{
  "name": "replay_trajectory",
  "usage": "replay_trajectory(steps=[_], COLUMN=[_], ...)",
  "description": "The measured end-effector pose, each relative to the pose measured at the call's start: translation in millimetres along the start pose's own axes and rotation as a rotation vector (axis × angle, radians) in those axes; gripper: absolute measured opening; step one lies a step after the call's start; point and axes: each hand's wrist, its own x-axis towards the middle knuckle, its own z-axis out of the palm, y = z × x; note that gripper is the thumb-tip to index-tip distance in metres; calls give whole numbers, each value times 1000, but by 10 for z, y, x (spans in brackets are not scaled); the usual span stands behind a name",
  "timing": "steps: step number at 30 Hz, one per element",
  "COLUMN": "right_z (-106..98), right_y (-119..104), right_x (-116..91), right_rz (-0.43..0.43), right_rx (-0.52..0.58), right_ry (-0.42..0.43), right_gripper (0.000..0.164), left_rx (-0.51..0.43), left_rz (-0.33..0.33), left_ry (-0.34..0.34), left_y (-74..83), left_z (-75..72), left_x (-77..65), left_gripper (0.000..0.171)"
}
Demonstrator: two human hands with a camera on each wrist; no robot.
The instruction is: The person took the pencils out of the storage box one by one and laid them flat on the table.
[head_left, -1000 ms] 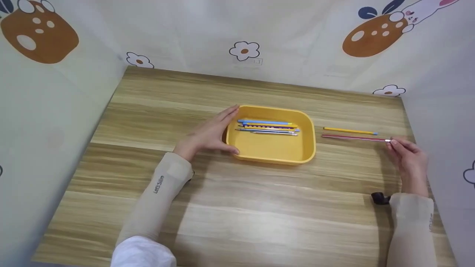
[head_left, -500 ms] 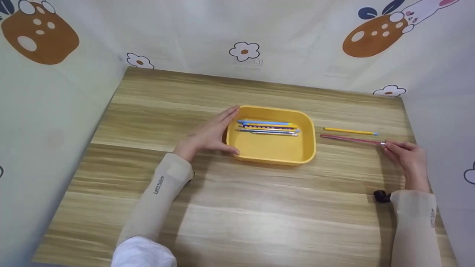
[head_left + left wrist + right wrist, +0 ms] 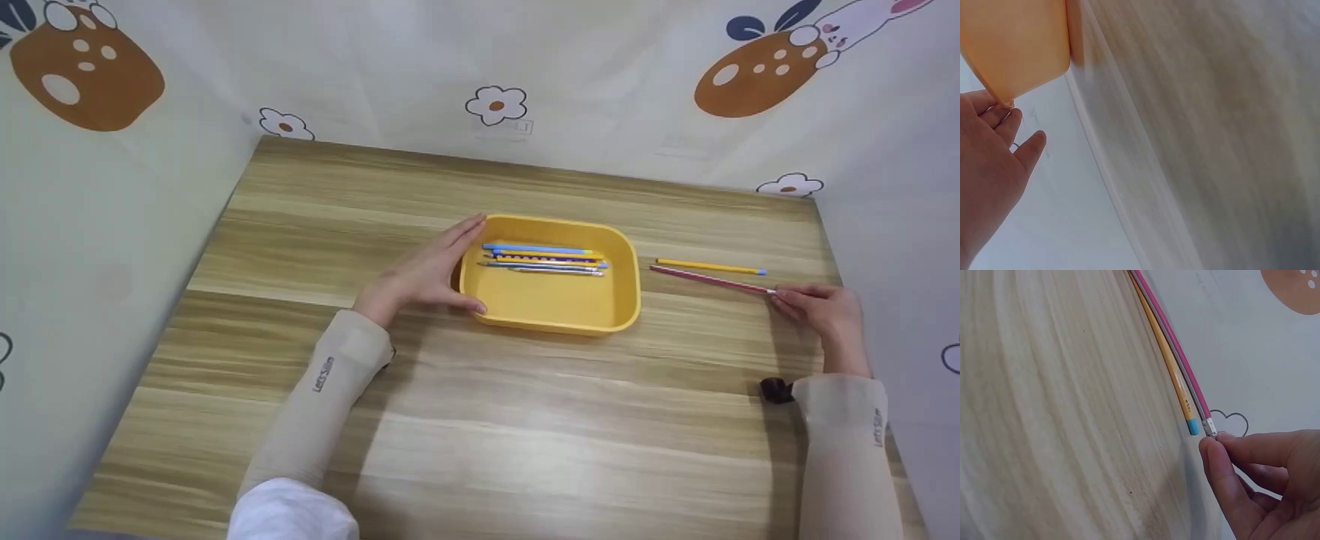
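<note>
My left hand (image 3: 420,274) grips the left end of a yellow plastic bin (image 3: 551,328), thumb at its near corner and fingers along the far corner. Several pencils and pens (image 3: 544,259) lie side by side inside the bin. In the left wrist view, the fingertips (image 3: 1010,115) meet the bin's rim. Over on the right, my right hand (image 3: 825,307) pinches the silver end of a pink pencil (image 3: 1185,363) between thumb and fingers. A grey strip runs along the pencil's side. Just behind it on the table lies a yellow pencil (image 3: 709,265) with a blue end.
The wood-grain table (image 3: 540,420) has pale walls printed with flowers and fruit along its back and both sides. A small black device (image 3: 776,390) shows at the right wrist.
My right hand has shifted slightly left with the pink pencil. The pencil has tilted, its left tip moving farther back toward the yellow pencil. The left hand and bin stay put.
</note>
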Motion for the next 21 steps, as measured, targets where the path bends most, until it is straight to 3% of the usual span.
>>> replay_trajectory(steps=[6,13,21], right_z=[2,-61,-55], right_y=[-23,-13,-43], right_x=[61,121,150], right_rz=[3,-81,-103], right_rx=[-89,-450,-461], right_ry=[-26,-18,-24], right_gripper=[40,47,49], left_rx=[6,5,-1], left_rz=[6,-24,-5], left_ry=[4,-10,6], left_y=[-1,12,5], left_z=[0,2,-2], left_x=[-3,-11,-12], left_gripper=[131,131,130])
